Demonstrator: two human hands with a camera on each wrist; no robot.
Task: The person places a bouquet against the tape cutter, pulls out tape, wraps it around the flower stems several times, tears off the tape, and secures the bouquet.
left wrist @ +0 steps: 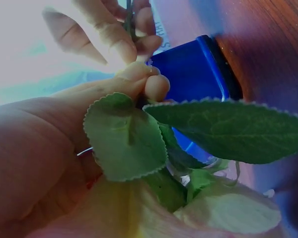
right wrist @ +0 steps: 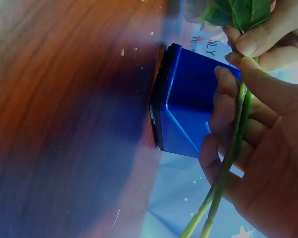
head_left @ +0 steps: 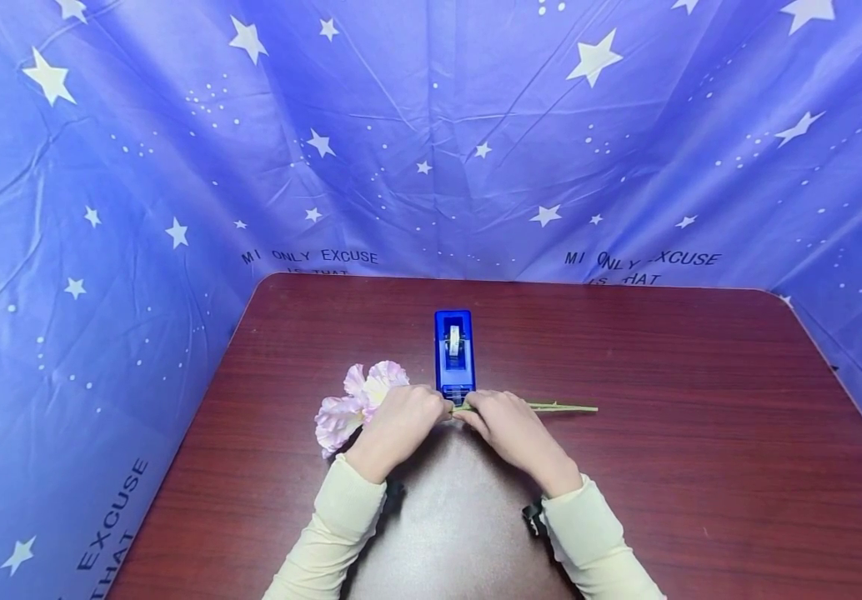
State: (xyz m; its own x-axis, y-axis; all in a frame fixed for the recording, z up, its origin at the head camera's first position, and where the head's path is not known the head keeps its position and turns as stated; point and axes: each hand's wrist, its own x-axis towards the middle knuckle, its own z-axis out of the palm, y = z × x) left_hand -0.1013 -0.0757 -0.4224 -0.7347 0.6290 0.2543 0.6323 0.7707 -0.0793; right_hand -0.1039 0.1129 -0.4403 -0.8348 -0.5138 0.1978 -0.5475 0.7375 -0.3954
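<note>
Two green flower stems (right wrist: 232,148) lie side by side across both hands. Pink-white flowers (head_left: 339,423) stick out to the left, and the bare stem ends point right in the head view. My left hand (head_left: 407,421) pinches the stems close under the green leaves (left wrist: 233,130). Right beside it, my right hand (head_left: 515,429) grips the same stems between thumb and fingers, its thumb tip close to the left fingertips. Just beyond the hands stands a blue tape dispenser (head_left: 455,377) holding a roll of tape (head_left: 454,340). Fingers hide its near end, so any tape there is unclear.
The dark red wood-grain table (head_left: 671,400) has a bright glare patch between the forearms. A blue star-printed curtain (head_left: 431,133) hangs behind and at both sides. Black straps (head_left: 533,517) sit by the cream sleeves (head_left: 584,521).
</note>
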